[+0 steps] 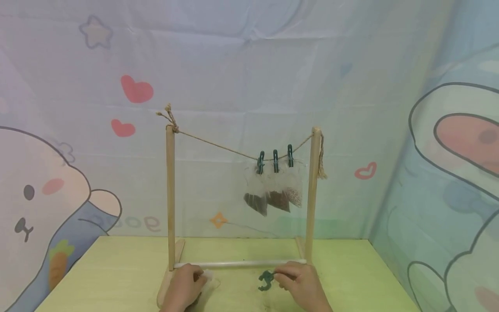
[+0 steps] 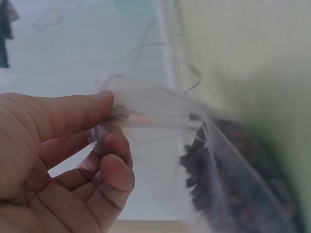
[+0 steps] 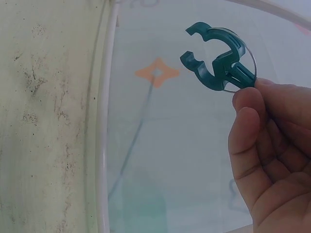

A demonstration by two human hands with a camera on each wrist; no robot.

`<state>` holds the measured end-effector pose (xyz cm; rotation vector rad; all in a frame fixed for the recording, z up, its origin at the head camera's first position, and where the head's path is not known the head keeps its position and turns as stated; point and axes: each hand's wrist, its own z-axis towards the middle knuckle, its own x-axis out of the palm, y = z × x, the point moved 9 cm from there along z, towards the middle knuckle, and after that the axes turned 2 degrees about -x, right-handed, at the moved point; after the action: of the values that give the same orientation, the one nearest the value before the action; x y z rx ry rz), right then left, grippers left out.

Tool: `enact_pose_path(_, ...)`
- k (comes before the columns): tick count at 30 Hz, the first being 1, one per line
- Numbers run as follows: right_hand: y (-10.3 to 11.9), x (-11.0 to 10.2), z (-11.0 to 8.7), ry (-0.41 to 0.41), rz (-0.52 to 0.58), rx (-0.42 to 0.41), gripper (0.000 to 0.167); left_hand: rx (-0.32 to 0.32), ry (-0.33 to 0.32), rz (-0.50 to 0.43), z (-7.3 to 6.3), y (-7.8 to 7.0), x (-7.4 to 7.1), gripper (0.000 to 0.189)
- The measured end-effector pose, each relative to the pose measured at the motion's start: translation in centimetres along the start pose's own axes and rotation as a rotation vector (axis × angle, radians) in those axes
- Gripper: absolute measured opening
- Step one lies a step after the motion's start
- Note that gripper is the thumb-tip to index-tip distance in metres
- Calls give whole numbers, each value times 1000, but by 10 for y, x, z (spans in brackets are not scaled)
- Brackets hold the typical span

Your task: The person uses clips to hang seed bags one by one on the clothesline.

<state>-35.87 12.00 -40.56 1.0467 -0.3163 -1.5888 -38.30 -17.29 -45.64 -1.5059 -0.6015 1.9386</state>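
Observation:
My left hand [image 1: 185, 284], low at the left of the wooden stand, pinches the top of a see-through sachet [image 2: 233, 174] between thumb and fingertips. Dark, coarse bits fill the sachet's lower part, and a thin string loops from its top. Across from it, my right hand [image 1: 303, 282] squeezes the handles of a green clothespin [image 3: 228, 63] between thumb and fingers. The clothespin's jaws are spread with nothing in them. Above both hands, three sachets with dark [image 1: 255, 204], reddish-brown [image 1: 278, 200] and pale speckled [image 1: 294, 197] contents hang from the rope [image 1: 218, 143] by green clothespins [image 1: 275, 161].
Two wooden posts, left [image 1: 170, 195] and right [image 1: 312, 195], carry the sagging rope, knotted at both ends. A white bar [image 1: 238, 263] joins them low down, just behind my hands. The stand rests on a yellow-green table [image 1: 343, 268] before a printed cloth backdrop [image 1: 218, 65].

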Motion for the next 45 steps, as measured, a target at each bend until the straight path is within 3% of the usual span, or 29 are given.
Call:
enact_pose_path(5,8,-4,0,-46,-32,-10,9,47,-27,-39,-10,-19,-9,11)
enact_pose_path(10,19,-9,-1,-133,-61,-37,8,120,-25,-148,-19,-42,-8,10)
enact_pose_path(15,30,-10,0,-221,-72,-149,10,129,-61,-216,-24,-58,-12,4)
enact_pose_path(21,44,-12,6,-279,-98,-275,17,139,-164,-251,-25,-68,-22,4)
enact_pose_path(25,59,-16,15,-306,-157,-373,21,170,-230,-278,-22,-77,-33,6)
enact_pose_path(31,85,-24,37,-303,-190,-453,22,287,-288,-299,-17,-103,-52,4)
enact_pose_path(38,121,-32,66,-271,-227,-567,23,416,-346,-240,-4,-133,-68,6)
enact_pose_path(45,157,-42,92,-283,-345,-668,17,547,-405,-222,13,-166,-89,3)
